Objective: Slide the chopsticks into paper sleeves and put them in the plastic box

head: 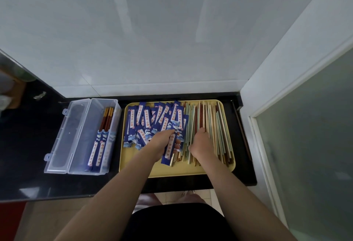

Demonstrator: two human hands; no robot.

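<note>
Black counter [28,164]: left hand [162,141] grips paper sleeve [170,148]; right hand [200,143] on chopsticks [219,126], fingers hidden, grip unclear.

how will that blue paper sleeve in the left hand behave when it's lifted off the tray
The blue paper sleeve looks thin and flat, so probably light and floppy past the left hand. Being open-ended paper, it likely creases easily. It shouldn't roll on the yellow tray.

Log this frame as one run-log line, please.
left hand: holds paper sleeve | right hand: grips loose chopsticks | yellow tray | plastic box: open, some sleeved pairs inside
</note>
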